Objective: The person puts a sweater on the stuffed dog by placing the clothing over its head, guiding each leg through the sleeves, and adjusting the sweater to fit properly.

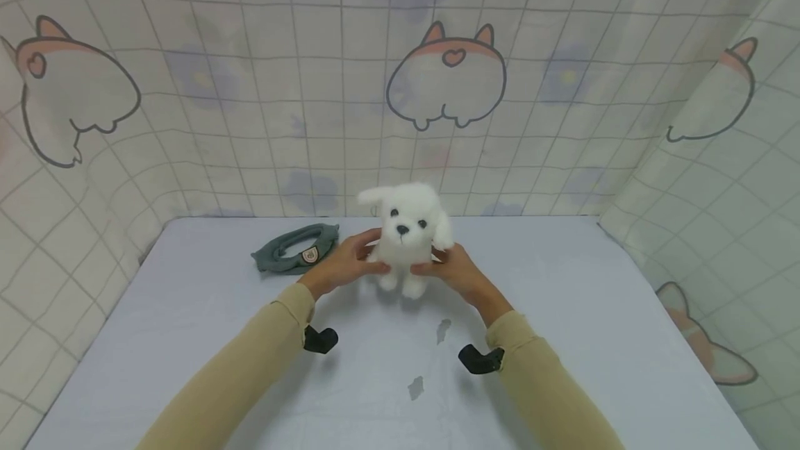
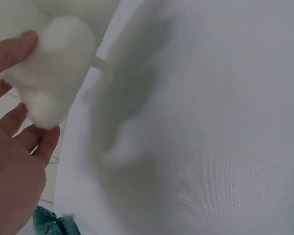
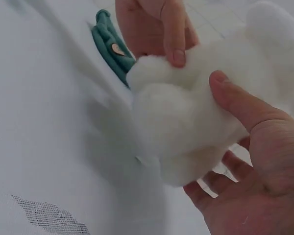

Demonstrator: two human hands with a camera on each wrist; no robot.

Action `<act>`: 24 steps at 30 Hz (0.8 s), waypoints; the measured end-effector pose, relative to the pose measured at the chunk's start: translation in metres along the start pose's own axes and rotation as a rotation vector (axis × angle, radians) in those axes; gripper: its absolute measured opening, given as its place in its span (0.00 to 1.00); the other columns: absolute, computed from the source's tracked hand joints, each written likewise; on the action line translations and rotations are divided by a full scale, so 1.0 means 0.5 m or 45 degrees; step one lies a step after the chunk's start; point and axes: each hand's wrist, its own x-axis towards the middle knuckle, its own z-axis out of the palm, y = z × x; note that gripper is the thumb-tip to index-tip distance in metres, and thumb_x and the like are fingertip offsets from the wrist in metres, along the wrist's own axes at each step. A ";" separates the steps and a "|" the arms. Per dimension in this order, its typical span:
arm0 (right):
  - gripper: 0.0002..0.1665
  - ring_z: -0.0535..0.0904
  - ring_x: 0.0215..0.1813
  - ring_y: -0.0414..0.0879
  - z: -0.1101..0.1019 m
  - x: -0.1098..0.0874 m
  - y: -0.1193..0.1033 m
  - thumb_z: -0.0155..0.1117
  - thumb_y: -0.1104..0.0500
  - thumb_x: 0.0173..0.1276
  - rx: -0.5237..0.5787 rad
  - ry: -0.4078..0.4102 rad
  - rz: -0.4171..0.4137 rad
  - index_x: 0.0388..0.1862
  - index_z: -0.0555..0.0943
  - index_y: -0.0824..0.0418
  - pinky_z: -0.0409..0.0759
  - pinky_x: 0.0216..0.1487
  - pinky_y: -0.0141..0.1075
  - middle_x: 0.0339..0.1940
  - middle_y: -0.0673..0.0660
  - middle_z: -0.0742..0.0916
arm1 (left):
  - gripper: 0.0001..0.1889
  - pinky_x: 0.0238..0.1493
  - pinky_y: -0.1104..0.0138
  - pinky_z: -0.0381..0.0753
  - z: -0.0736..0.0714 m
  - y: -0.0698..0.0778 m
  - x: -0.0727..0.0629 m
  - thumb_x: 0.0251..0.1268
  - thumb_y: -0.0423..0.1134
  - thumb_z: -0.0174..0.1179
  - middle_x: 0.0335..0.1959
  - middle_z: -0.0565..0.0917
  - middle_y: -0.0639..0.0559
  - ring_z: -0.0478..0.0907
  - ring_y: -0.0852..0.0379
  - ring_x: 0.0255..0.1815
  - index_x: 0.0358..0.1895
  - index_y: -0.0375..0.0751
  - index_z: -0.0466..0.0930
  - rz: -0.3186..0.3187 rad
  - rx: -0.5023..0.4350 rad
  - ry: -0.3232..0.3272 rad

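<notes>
Grid-patterned cloth (image 1: pixel 281 89) hangs behind the plush dog (image 1: pixel 406 242) gripped between both hands (image 1: pixel 348 259) (image 1: pixel 461 275).

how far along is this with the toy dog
Looks done: the white toy dog is grasped from both sides. In hand: left grip and right grip hold it upright. Possibly left: the teal cloth ring, lying apart on the table; its part in this isn't clear.

Room rightward, behind toy dog (image 1: pixel 405 238) unclear.
</notes>
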 end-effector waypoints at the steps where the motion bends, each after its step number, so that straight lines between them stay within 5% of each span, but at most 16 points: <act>1: 0.45 0.58 0.78 0.49 0.001 0.003 0.003 0.78 0.53 0.53 -0.019 0.008 0.003 0.68 0.67 0.41 0.60 0.74 0.52 0.72 0.44 0.71 | 0.41 0.74 0.48 0.58 0.001 -0.002 0.003 0.57 0.40 0.69 0.75 0.62 0.53 0.59 0.44 0.76 0.73 0.56 0.60 -0.003 0.025 0.006; 15: 0.44 0.71 0.68 0.51 0.013 0.024 0.032 0.78 0.53 0.51 -0.221 0.086 0.071 0.67 0.69 0.51 0.67 0.70 0.52 0.66 0.53 0.77 | 0.42 0.76 0.55 0.56 0.009 -0.040 0.025 0.57 0.37 0.67 0.77 0.58 0.52 0.52 0.49 0.79 0.75 0.50 0.57 -0.006 0.221 0.034; 24: 0.50 0.66 0.73 0.53 0.024 0.025 0.040 0.79 0.53 0.50 -0.321 0.094 0.045 0.71 0.64 0.51 0.62 0.73 0.53 0.70 0.54 0.74 | 0.42 0.75 0.54 0.59 0.016 -0.064 0.013 0.60 0.38 0.65 0.76 0.61 0.53 0.57 0.48 0.77 0.76 0.56 0.55 0.005 0.236 0.071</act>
